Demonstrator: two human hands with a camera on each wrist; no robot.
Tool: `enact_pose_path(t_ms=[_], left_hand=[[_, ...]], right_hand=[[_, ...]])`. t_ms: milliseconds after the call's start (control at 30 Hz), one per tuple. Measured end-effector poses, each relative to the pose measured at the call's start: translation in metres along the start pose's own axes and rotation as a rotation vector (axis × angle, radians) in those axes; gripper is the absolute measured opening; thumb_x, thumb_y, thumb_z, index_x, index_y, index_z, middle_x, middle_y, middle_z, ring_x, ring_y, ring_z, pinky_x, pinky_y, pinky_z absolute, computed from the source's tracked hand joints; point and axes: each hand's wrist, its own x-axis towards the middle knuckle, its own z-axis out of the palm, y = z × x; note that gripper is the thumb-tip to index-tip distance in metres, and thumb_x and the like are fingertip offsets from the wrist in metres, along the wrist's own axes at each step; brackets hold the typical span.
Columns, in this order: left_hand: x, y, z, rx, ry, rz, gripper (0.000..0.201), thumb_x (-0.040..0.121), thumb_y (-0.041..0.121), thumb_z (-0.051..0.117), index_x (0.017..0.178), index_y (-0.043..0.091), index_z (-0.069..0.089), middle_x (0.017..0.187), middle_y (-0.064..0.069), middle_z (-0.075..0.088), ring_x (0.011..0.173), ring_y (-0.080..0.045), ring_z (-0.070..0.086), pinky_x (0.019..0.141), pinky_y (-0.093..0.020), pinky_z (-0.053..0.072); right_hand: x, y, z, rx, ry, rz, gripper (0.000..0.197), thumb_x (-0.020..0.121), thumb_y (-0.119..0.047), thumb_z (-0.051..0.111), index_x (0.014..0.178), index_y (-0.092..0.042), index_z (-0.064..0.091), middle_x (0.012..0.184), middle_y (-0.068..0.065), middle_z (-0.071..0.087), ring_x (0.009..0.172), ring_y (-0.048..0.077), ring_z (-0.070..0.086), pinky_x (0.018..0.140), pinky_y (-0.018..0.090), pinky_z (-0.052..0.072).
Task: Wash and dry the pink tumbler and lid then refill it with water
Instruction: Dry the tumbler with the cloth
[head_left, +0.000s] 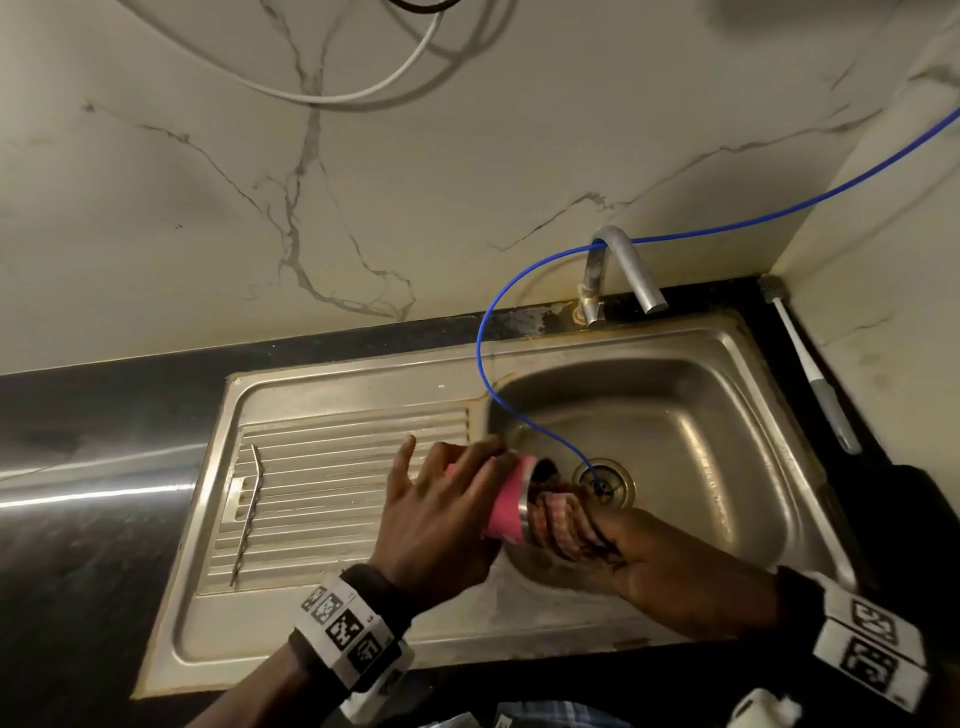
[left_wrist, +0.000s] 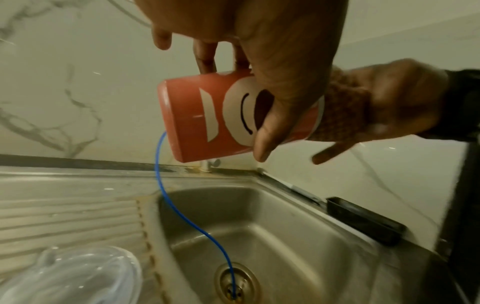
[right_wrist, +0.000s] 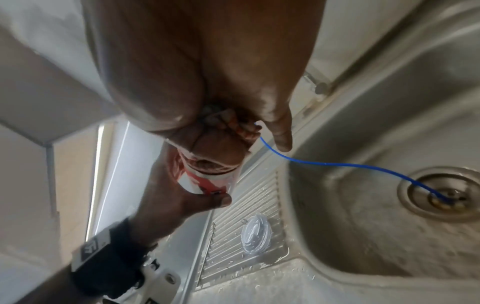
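The pink tumbler (head_left: 506, 512) lies tilted on its side in the air over the sink's left rim, mouth pointing right. My left hand (head_left: 452, 493) grips its body, thumb across the printed face (left_wrist: 233, 111). My right hand (head_left: 597, 540) holds a checked cloth (head_left: 558, 517) bunched up and pushed into the tumbler's mouth. The clear lid (right_wrist: 254, 234) lies flat on the ribbed drainboard (head_left: 337, 467); in the head view my left hand hides it. A bent metal straw (head_left: 249, 512) rests on the drainboard's left side.
A steel sink basin (head_left: 701, 415) lies below the hands, with a blue tube (head_left: 483, 332) running from the faucet (head_left: 628, 265) into the drain (head_left: 602, 480). A long brush (head_left: 810, 369) lies on the dark counter at the right. A white bottle (head_left: 758, 712) sits bottom right.
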Motion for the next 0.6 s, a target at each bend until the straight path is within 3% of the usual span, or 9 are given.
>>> enact_pose_path(t_ms=[67,100,233,300,333,400,467,533,600], left_hand=[[0.006,-0.007,-0.002,-0.044,0.021,-0.093,0.078,0.071,0.056,0.074,0.142,0.031,0.053,0.145,0.008,0.060,0.119,-0.030,0.065,0.112,-0.070,0.040],[0.008,-0.007,-0.002,-0.084,0.041,-0.141,0.080,0.069,0.058,0.079,0.141,0.031,0.052,0.144,0.008,0.061,0.117,-0.029,0.065,0.109,-0.068,0.043],[0.017,0.011,-0.003,-0.464,0.143,-0.405,0.086,0.057,0.059,0.089,0.133,0.040,0.054,0.122,0.013,0.072,0.102,-0.021,0.072,0.085,-0.049,0.059],[0.025,0.018,-0.008,-0.863,0.182,-0.627,0.086,0.050,0.043,0.100,0.126,0.042,0.058,0.107,0.009,0.078,0.092,-0.019,0.078,0.074,-0.047,0.065],[0.029,0.019,-0.009,-1.071,0.215,-0.719,0.085,0.050,0.028,0.103,0.123,0.035,0.060,0.104,0.004,0.079,0.089,-0.020,0.079,0.070,-0.045,0.066],[0.038,0.018,-0.017,-1.391,0.308,-0.803,0.078,0.054,0.008,0.097,0.122,0.019,0.061,0.107,-0.003,0.077,0.085,-0.015,0.078,0.065,-0.030,0.063],[0.044,0.017,-0.030,-1.544,0.298,-0.807,0.065,0.068,-0.004,0.085,0.126,0.012,0.060,0.109,-0.006,0.075,0.082,-0.011,0.076,0.062,-0.022,0.058],[0.045,0.015,-0.034,-1.591,0.239,-0.780,0.062,0.076,-0.009,0.081,0.130,0.013,0.060,0.112,-0.008,0.076,0.088,-0.014,0.075,0.067,-0.030,0.059],[0.043,0.015,-0.037,-1.618,0.180,-0.763,0.068,0.071,0.002,0.085,0.133,0.019,0.061,0.121,-0.006,0.077,0.102,-0.021,0.073,0.086,-0.045,0.056]], right_hand=[[-0.003,-0.002,-0.004,0.171,0.088,0.034,0.081,0.081,0.027,0.045,0.138,-0.029,0.055,0.136,-0.027,0.061,0.133,-0.006,0.052,0.115,0.014,0.034],[-0.003,0.000,-0.002,0.196,0.133,0.010,0.078,0.082,0.024,0.049,0.136,-0.031,0.055,0.133,-0.029,0.062,0.131,-0.006,0.054,0.114,0.015,0.037],[0.002,-0.006,0.006,0.239,0.449,-0.210,0.059,0.088,0.007,0.074,0.132,-0.031,0.063,0.133,-0.019,0.067,0.129,0.004,0.060,0.111,0.021,0.044],[0.007,-0.009,0.004,0.025,0.694,-0.365,0.048,0.086,-0.002,0.081,0.126,-0.026,0.070,0.130,-0.014,0.070,0.127,0.010,0.063,0.108,0.030,0.049],[0.009,-0.006,0.003,-0.094,0.771,-0.419,0.044,0.085,-0.004,0.082,0.124,-0.023,0.073,0.128,-0.014,0.070,0.125,0.011,0.063,0.106,0.035,0.050],[0.013,-0.001,0.008,-0.221,0.839,-0.441,0.039,0.089,-0.009,0.078,0.124,-0.026,0.073,0.127,-0.017,0.069,0.121,0.009,0.064,0.102,0.046,0.050],[0.016,0.001,0.019,-0.127,0.824,-0.412,0.037,0.095,-0.009,0.074,0.126,-0.030,0.071,0.131,-0.013,0.067,0.122,0.011,0.065,0.103,0.051,0.049],[0.018,-0.005,0.025,0.049,0.782,-0.418,0.037,0.096,-0.010,0.072,0.126,-0.031,0.070,0.131,-0.010,0.064,0.120,0.014,0.066,0.102,0.045,0.053],[0.023,-0.016,0.023,0.137,0.815,-0.380,0.034,0.096,-0.020,0.069,0.127,-0.033,0.066,0.130,-0.011,0.063,0.118,0.011,0.066,0.099,0.039,0.055]])
